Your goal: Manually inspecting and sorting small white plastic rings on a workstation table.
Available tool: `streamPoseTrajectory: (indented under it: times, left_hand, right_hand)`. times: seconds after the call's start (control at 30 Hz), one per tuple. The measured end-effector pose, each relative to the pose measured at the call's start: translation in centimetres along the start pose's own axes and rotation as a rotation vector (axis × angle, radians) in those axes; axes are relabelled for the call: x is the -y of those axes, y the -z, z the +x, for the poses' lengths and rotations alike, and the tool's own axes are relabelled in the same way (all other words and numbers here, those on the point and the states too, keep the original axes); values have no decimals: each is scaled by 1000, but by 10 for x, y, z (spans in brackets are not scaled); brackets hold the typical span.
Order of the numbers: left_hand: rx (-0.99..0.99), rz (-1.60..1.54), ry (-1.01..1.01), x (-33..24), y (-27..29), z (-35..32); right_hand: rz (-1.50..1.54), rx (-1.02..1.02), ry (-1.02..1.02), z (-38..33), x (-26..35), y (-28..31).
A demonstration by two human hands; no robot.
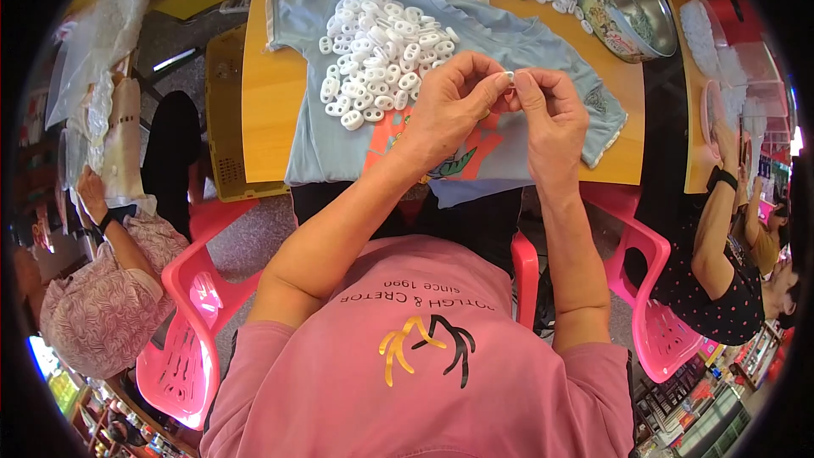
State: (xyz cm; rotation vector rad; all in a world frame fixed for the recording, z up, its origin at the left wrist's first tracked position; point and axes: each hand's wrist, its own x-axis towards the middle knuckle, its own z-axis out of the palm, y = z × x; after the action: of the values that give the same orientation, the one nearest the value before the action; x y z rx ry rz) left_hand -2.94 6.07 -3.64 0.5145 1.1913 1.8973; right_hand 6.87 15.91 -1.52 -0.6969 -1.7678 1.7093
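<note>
Rings (379,55) on shirt (509,42) on table (267,93)

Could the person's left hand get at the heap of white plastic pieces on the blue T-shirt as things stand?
Probably yes: the heap lies open just beside the left hand, nothing between, though its fingertips pinch a small white piece with the right hand.

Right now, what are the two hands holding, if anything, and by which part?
The left hand and right hand pinch one small white plastic piece between their fingertips, each at one end, above the light blue shirt. Its exact shape cannot be told.
</note>
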Motion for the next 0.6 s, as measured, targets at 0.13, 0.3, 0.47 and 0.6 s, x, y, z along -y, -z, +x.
streamPoseTrajectory:
  times: [0.13,0.3,0.47,0.6]
  left_hand:
    - [-39,45,-42,-1,-1,1]
    - [-30,-19,-28,1,2,1]
    - [-15,-82,18,-3,3,1]
    - [3,-96,23,-5,3,0]
  right_hand:
    - [41,-44,-19,1,-3,-7]
    - [6,73,-55,9,2,1]
    - [-263,211,110,16,19,20]
    - [-652,305,377,23,31,27]
